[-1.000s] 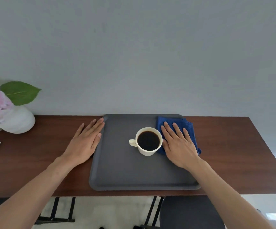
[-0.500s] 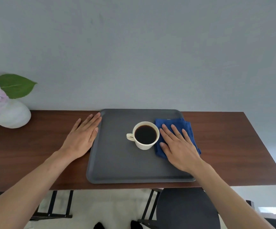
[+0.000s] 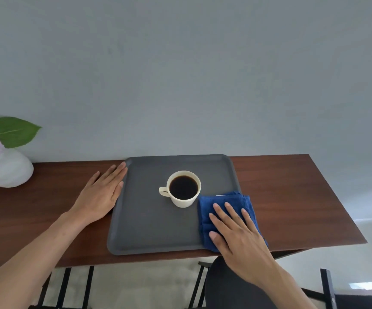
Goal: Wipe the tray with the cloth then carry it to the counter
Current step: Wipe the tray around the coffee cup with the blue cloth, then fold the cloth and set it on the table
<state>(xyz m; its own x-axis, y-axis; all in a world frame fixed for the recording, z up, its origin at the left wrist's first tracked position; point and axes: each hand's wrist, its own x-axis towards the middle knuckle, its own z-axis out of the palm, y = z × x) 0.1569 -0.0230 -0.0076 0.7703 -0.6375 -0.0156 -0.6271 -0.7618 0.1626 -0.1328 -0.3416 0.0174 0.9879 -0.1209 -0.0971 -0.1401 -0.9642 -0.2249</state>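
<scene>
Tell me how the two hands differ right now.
The left hand lies on the bare table, against the tray's left edge; the right hand presses the blue cloth at the tray's near right corner. The left holds nothing under it. Both lie flat, palm down, fingers extended.

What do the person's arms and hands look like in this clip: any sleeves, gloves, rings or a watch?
Both forearms are bare as far as the frame shows, with no sleeve in view. The left hand and the right hand are ungloved. No ring, watch, bracelet or marking shows on either hand or wrist. The fingernails look short and unpainted.
</scene>
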